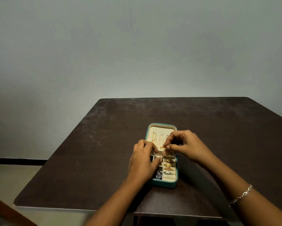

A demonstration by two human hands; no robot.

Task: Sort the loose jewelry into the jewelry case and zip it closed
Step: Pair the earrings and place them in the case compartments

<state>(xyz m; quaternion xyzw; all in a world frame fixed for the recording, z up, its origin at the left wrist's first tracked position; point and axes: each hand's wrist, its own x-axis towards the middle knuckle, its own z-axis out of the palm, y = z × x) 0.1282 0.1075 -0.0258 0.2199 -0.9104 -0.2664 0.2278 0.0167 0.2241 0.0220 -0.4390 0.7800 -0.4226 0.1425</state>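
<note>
A teal jewelry case (164,185) lies open on the dark table (88,160), its cream lid flat at the far end with gold chains (155,139) hung inside. Gold rings (168,165) sit in the ring rolls on the right, and a dark piece (159,175) lies in a near compartment. My right hand (184,145) pinches a gold pendant earring (165,152) over the case's middle. My left hand (143,162) rests on the case's left side, fingers curled over the compartments, hiding them.
The table's near edge (71,207) runs close to my forearms, and a bracelet (241,194) is on my right wrist. A grey wall stands behind the table. A brown wooden piece (4,212) shows at the lower left.
</note>
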